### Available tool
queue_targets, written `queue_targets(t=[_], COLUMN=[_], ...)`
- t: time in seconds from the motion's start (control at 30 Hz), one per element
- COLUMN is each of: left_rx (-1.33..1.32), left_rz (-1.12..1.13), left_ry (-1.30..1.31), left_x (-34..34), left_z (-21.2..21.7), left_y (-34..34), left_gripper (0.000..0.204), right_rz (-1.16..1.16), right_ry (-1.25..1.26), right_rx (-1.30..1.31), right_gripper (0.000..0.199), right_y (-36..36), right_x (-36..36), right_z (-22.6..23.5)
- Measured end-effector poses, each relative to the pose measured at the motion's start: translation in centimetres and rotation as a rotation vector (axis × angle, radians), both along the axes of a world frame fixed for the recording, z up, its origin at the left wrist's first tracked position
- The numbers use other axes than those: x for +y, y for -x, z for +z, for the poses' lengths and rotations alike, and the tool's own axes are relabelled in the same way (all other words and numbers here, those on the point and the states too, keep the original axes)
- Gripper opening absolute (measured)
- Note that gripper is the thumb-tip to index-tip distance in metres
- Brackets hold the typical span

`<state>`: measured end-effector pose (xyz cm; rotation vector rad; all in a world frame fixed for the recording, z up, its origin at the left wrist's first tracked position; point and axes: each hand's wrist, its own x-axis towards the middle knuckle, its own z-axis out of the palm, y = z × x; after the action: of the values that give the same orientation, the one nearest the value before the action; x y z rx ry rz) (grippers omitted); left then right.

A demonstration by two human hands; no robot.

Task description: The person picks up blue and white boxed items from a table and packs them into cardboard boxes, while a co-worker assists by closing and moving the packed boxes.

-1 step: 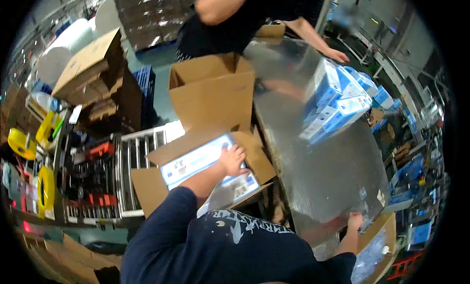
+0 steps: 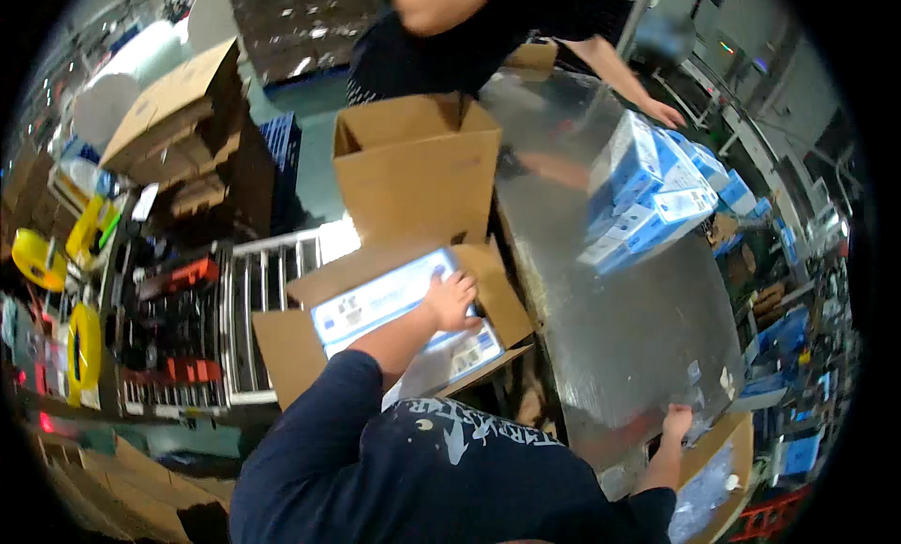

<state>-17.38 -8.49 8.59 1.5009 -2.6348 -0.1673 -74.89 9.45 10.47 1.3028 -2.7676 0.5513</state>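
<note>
My left hand [image 2: 451, 301] rests with its fingers apart on a white and blue box [image 2: 383, 294]. That box lies inside an open cardboard carton [image 2: 286, 361] whose flaps are folded outward. A second white and blue box [image 2: 469, 354] sits beside it, nearer to me, partly hidden by my forearm. Off to the right, my right hand [image 2: 678, 420] is closed at the near edge of the metal table [image 2: 638, 328], beside some clear plastic. What its fingers hold, if anything, is too small to make out.
Across the table a co-worker's hand [image 2: 663, 113] is by a stack of blue and white boxes [image 2: 648, 192]. An upright open carton [image 2: 418, 173] stands beyond mine. Rollers [image 2: 266, 291] and yellow tape rolls [image 2: 84, 347] are at left; a carton of clear plastic [image 2: 713, 488] is at lower right.
</note>
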Motion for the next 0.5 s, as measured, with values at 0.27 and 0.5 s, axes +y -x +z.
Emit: queue_targets(t=[0.27, 0.5], left_rx=[0.217, 0.2], left_rz=[-0.047, 0.024], left_ry=[0.019, 0.005], left_x=[7.6, 11.9], left_z=[-0.4, 0.3], left_y=[-3.7, -8.9], left_gripper=[0.048, 0.031], right_rz=[0.806, 1.437], right_ry=[-0.108, -0.543], right_rx=[-0.401, -0.011], right_gripper=[0.047, 0.039], right_y=[-35.3, -50.1], right_x=[-10.8, -13.1], right_z=[5.3, 1.2])
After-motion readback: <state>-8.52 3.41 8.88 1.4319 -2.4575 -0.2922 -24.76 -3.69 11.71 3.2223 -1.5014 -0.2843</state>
